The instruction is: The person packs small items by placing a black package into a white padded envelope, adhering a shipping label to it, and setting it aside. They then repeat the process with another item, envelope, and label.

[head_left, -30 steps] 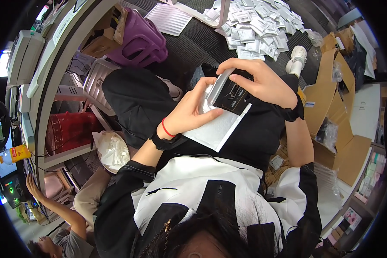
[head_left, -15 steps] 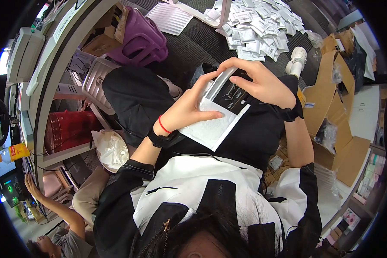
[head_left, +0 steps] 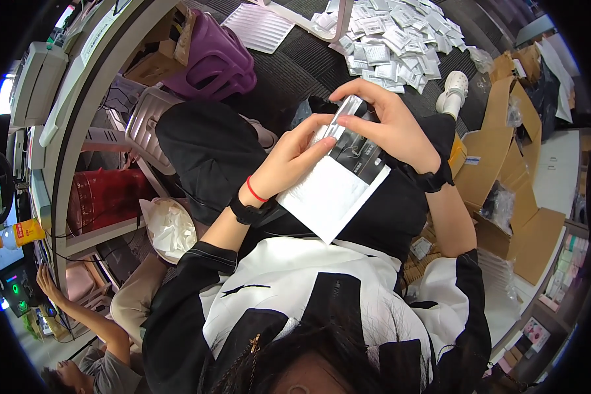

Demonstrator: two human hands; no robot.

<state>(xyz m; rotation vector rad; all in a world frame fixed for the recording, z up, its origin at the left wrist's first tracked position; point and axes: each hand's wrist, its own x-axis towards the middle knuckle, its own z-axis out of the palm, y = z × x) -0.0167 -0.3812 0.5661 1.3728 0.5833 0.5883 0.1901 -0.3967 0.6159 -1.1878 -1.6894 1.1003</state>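
Note:
Above my lap, both hands hold a white padded mailer (head_left: 325,197) with a black flat packet (head_left: 369,168) in clear plastic sticking partly out of its far end. My left hand (head_left: 279,164) is closed on the mailer's left side, its thumb lying near the mouth. My right hand (head_left: 400,128) grips the packet's far end, where the clear plastic (head_left: 349,113) is bunched between thumb and fingers. Whatever part of the packet sits inside the mailer is hidden.
Many white packed mailers (head_left: 391,43) lie heaped on the floor ahead. An open cardboard box (head_left: 499,171) stands at right. Purple stool (head_left: 213,62), red bin (head_left: 105,200) and lined wastebasket (head_left: 171,230) are at left. Another person's arm (head_left: 88,318) reaches to the desk at lower left.
My left thumb has moved up from the mailer's face toward its mouth. The packet's clear plastic end is now gathered in my fingers, and the mailer has shifted slightly right and nearer me.

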